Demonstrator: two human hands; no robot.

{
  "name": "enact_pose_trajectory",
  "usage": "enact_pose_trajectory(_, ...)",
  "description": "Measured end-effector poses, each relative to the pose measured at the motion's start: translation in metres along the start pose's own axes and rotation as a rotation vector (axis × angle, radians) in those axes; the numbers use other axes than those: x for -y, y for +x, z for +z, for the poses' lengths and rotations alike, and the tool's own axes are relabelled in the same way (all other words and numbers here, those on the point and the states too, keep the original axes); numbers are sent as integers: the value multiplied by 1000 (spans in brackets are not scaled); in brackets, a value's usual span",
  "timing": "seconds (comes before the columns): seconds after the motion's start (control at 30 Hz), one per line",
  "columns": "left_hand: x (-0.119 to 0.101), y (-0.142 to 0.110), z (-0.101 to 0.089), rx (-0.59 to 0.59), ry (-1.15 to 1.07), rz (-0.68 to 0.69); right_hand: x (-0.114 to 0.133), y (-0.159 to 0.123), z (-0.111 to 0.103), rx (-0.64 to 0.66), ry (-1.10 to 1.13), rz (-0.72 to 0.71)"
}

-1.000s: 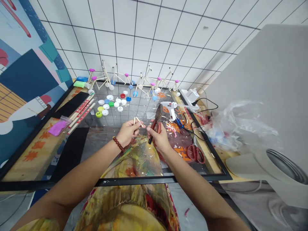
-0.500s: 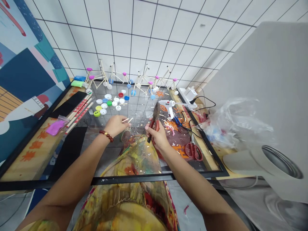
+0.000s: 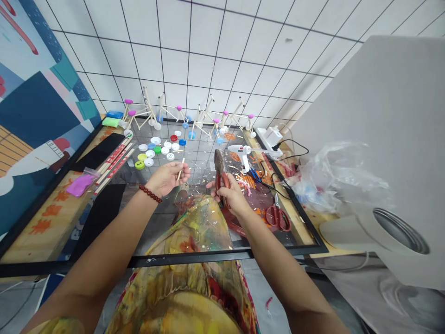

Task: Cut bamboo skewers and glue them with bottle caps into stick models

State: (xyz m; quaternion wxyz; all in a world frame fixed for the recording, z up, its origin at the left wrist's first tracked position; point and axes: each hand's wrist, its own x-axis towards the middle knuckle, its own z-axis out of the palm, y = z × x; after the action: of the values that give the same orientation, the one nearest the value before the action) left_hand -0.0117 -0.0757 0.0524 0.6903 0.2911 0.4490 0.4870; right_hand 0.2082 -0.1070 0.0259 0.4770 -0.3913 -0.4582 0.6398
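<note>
Short stick [image 3: 181, 170] and pliers [image 3: 219, 162] held apart, left of the glue gun [image 3: 244, 157]

To the left of the glue gun, the short stick is pinched between the thumb and fingers of the left hand [image 3: 166, 179], the remaining fingers being loosely spread; nearer the glue gun, the pliers are gripped by the right hand [image 3: 232, 196], its fingers partly curled round the red handles; whether the jaws are parted cannot be told.

Right of the glue gun, a clear plastic bag [image 3: 339, 178] is seen, its pale and bluish contents too blurred to be named; far to the left, a small bag [image 3: 81, 184] is filled with something bright pink-purple; bottle caps [image 3: 157, 150] are scattered between, several hollow side up.

Behind the glue gun, stick frames [image 3: 149, 104] are lined up; beside it, a power strip [image 3: 270, 142] is placed; in front of it, the surface is littered with wood chips [image 3: 205, 188] and crossed by a black cord [image 3: 278, 186], red-handled scissors [image 3: 278, 218] being laid nearer the person.
</note>
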Motion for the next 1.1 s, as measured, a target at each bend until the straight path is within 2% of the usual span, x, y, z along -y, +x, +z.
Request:
enact_pose_trajectory(0.2, 5, -2, 3, 35, 57, -78, 4, 0, -11, 70, -353, -49)
enact_pose_trajectory(0.33, 3, -6, 6, 50, 92, -65, 4, 1, -13, 145, -460, -103)
enact_pose_trajectory(0.43, 4, -5, 7, 45, 88, -36, 4, 0, -10, 189, -474, -108)
enact_pose_trajectory(0.6, 9, 1, 6, -40, -43, 136, 3, -1, -5, 199, -449, -115)
enact_pose_trajectory(0.8, 17, 5, 6, -100, -166, 155, 1, 0, -4, 136, -413, -93)
enact_pose_trajectory(0.9, 26, 3, 12, -107, -104, 135, -2, 2, -5, 87, -393, -82)
enact_pose_trajectory(1.1, 42, -4, 27, -23, 189, 145, -4, 4, -5, 66, -357, -96)
